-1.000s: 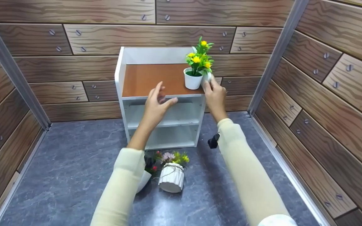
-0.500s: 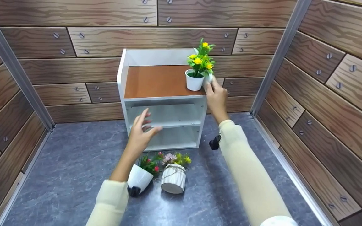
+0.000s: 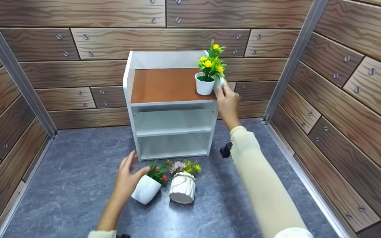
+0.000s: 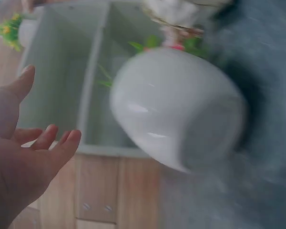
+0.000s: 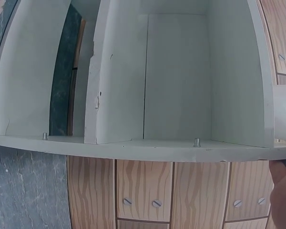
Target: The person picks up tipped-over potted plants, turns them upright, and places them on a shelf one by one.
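A white shelf unit with a brown top stands against the back wall. My right hand holds the upper front edge of its right side panel, beside a white pot of yellow flowers upright on the top. In the right wrist view, the fingers lie at that panel's outer face. My left hand, fingers spread and holding nothing, is beside a smooth white pot with red flowers lying tipped on the floor. The left wrist view has this pot apart from the hand.
To the right of the tipped pot, a ribbed white pot with pink and yellow flowers lies on the grey floor. Wood-patterned walls surround the area at the back and sides. The unit has two open compartments.
My left hand has moved down from in front of the unit's top to the tipped pot on the floor. The right hand keeps its hold on the side panel.
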Demonstrator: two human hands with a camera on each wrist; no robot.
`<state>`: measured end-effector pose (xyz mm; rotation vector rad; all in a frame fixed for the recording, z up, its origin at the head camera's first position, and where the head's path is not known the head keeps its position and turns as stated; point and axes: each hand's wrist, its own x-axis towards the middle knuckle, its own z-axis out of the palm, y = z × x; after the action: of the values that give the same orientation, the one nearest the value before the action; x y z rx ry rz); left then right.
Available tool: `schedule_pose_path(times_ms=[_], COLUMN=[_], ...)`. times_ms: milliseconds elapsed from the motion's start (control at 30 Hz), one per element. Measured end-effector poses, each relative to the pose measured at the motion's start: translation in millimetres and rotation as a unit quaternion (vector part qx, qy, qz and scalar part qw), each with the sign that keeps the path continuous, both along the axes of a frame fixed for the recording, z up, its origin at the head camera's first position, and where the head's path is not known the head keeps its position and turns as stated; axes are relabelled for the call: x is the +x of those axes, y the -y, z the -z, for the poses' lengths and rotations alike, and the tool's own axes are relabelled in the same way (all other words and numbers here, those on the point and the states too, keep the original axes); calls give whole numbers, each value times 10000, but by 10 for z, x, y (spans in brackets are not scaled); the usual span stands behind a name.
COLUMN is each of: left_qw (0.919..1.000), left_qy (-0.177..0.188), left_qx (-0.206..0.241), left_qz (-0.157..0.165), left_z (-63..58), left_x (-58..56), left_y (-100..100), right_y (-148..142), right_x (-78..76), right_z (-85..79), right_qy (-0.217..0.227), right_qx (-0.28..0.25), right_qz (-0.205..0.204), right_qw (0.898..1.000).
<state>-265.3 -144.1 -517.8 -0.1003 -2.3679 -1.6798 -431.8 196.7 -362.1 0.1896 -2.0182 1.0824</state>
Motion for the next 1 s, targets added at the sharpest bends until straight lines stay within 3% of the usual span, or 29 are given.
schedule_pose_path(times_ms=[233,433,667,833,1000], left_qw=[9977,9911,9771,9732,9764], left_qy=[563,1082,1599,1688,1375], left_qx=[-347,-772,-1406,-1559,-1665], left_qz=[-152,-110,-44,27,89], left_z=[335,477,596,634,625], left_x=[149,204,187,157,145], left_y=[141,182,176,140,94], right_y=[-9,-20,-5,2,7], right_x=[4,4,0,4,17], right_z=[-12,0,4,5,-3], right_qy=[69,86,118,91,67], right_qx=[-2,-45,-36,-29,-124], right_qz=[-58,-18,-27,-36,-112], right_qw=[10000,10000,9999,9999,9998])
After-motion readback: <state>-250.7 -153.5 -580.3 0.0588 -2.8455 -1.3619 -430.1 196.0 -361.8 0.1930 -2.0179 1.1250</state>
